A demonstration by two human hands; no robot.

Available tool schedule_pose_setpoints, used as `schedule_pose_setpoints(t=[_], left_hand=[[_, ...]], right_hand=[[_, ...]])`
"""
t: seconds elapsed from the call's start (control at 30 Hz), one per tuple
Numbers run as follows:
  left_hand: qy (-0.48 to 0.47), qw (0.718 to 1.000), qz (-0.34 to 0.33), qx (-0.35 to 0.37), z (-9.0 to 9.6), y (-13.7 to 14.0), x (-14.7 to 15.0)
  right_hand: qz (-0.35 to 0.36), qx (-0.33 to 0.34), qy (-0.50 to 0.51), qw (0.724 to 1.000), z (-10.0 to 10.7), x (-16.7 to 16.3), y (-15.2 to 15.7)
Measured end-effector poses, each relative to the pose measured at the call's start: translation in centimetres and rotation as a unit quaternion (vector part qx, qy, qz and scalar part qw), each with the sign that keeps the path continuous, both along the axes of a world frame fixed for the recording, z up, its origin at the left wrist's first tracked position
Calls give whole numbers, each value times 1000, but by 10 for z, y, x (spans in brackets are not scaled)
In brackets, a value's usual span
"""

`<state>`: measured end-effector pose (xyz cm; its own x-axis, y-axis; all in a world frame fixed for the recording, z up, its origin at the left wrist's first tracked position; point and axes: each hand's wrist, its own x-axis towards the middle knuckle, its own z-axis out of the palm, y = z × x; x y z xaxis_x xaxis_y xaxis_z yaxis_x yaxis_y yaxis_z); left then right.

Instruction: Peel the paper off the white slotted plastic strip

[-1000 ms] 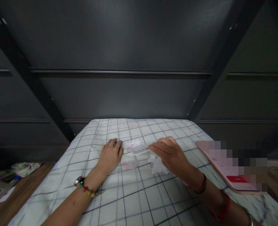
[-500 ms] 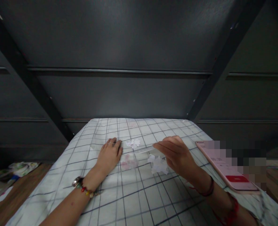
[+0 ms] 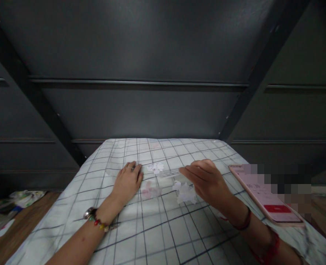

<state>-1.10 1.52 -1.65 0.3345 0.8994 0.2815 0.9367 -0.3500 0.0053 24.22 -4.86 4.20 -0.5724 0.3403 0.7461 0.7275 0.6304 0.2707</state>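
Observation:
My left hand (image 3: pixel 127 180) lies flat on the checked cloth (image 3: pixel 152 228), palm down and fingers stretched out. Between the fingertips of my right hand (image 3: pixel 207 180) is the end of a clear plastic piece (image 3: pixel 168 173), held low over the cloth; its exact kind is unclear. Small white paper scraps (image 3: pixel 155 168) sit between the hands, toward the far side. Another heap of white scraps (image 3: pixel 185 193) is just beside my right hand. A clear piece with pink marks (image 3: pixel 151 190) rests near my left thumb.
A phone in a pink case (image 3: pixel 262 195) lies at the right, its screen lit and partly blurred out. Dark grey panels (image 3: pixel 146 110) rise behind the cloth's far edge. Low at the left are a wooden floor (image 3: pixel 22 224) and a crumpled patterned item (image 3: pixel 27 198).
Both hands stay almost where they were. The clear plastic in my right hand has tilted slightly and catches the light differently. The whole view has shifted a little.

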Motion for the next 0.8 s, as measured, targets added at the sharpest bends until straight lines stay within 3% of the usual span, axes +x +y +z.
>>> schedule_pose_setpoints(t=[0.33, 0.5, 0.67, 0.8], left_hand=[[14, 1000, 3, -16, 5, -1, 2], [16, 1000, 4, -24, 7, -2, 2], [12, 1000, 0, -28, 9, -2, 3], [15, 999, -1, -31, 9, -3, 3]], right_hand=[[-52, 15, 3, 999, -7, 6, 8], [-35, 16, 13, 999, -7, 4, 7], [-3, -24, 2, 1000, -2, 2, 3], [15, -10, 19, 1000, -2, 2, 1]])
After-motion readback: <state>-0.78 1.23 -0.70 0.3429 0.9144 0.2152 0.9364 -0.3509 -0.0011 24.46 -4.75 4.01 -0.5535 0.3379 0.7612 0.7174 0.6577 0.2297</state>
